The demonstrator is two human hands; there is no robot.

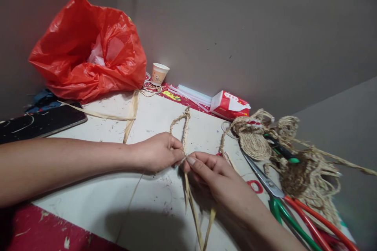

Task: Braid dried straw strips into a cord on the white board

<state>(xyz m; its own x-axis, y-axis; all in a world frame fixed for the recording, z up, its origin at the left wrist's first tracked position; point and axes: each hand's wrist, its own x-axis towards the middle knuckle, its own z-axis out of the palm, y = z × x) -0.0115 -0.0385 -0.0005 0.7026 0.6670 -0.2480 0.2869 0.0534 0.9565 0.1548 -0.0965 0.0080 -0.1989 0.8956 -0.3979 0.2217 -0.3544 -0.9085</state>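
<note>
Between my two hands a thin straw braid (pixel 185 133) stands out over the white board (pixel 153 200), its finished part looping away from me at the top. My left hand (pixel 157 151) comes in from the left and pinches the braid at its lower end. On the other side my right hand (pixel 210 168) grips the same spot between thumb and forefinger. Loose flat straw strands (pixel 194 215) hang down below the fingers toward me. The exact crossing of the strands is hidden by the fingertips.
A red plastic bag (pixel 88 51), a paper cup (pixel 159 74) and a tissue pack (pixel 228 105) stand along the wall. At left lies a phone (pixel 44 121). Scissors with red and green handles (pixel 277 196) and coiled straw braids (pixel 306 176) lie at right.
</note>
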